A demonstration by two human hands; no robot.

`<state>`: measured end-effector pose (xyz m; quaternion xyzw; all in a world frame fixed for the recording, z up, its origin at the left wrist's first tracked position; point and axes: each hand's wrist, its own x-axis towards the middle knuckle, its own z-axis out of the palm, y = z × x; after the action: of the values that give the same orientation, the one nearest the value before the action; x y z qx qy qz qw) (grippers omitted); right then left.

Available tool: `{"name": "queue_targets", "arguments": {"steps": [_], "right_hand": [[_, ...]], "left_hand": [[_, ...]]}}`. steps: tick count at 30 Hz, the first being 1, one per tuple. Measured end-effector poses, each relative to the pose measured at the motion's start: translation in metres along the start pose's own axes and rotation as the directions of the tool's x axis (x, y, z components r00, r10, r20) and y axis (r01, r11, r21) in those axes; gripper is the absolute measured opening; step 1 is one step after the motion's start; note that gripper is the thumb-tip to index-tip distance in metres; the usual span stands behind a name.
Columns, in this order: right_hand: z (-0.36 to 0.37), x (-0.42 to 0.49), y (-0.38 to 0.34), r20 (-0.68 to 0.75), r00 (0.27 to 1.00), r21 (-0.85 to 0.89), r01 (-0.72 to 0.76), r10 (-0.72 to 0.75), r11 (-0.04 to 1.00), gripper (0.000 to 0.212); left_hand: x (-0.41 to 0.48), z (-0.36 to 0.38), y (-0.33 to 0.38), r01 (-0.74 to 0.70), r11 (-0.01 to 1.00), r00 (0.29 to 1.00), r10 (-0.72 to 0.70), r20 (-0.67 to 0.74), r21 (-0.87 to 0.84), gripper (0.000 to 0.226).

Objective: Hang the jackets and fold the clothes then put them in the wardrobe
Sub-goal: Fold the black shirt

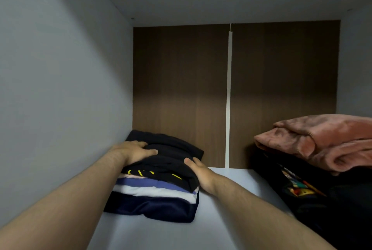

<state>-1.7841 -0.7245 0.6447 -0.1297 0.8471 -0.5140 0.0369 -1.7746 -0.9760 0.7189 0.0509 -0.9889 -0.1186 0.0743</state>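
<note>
Wardrobe (60,68) interior, pale grey side walls and ceiling, dark brown wood back panel (181,89) split by a thin white vertical strip (228,99). Pale shelf (231,185) runs across the bottom.

Right side of the shelf: dark pile of clothes (326,215) with a colourful print showing, and a folded pink fleecy blanket (322,139) on top of it.

Left side, hard against the left wall: stack of folded clothes (153,199), well apart from the dark pile. Bottom layer navy, then white and blue layers, then a black garment (171,161) with yellow markings on top.

Both bare forearms reach in from below.

Left hand (134,152) lies palm down on top of the black garment near its far left end, fingers laid loosely over the fabric, pressing, not closed round anything.

Right hand (198,173) sits against the right edge of the stack, thumb up on the black garment; its fingers are hidden, so cannot tell if it grips or just pushes.
</note>
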Motion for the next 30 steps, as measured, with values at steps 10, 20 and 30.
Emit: {"name": "queue_targets", "arguments": {"steps": [10, 20, 30], "right_hand": [[-0.02, -0.043, 0.01, 0.086, 0.992, -0.156, -0.074, 0.088, 0.985, 0.07], [-0.069, -0.103, 0.008, -0.036, 0.971, -0.874, 0.085, -0.238, 0.479, 0.047], [-0.082, -0.184, -0.013, 0.058, 0.922, -0.918, 0.2, -0.383, 0.343, 0.043]], "left_hand": [[-0.045, 0.018, 0.002, -0.012, 0.979, 0.984, 0.047, -0.171, 0.205, 0.058], [-0.109, 0.028, 0.025, -0.036, 0.987, 0.964, -0.007, -0.264, -0.157, 0.049], [-0.17, 0.022, 0.064, -0.343, 0.933, 0.913, 0.305, -0.269, -0.106, 0.061]]}}
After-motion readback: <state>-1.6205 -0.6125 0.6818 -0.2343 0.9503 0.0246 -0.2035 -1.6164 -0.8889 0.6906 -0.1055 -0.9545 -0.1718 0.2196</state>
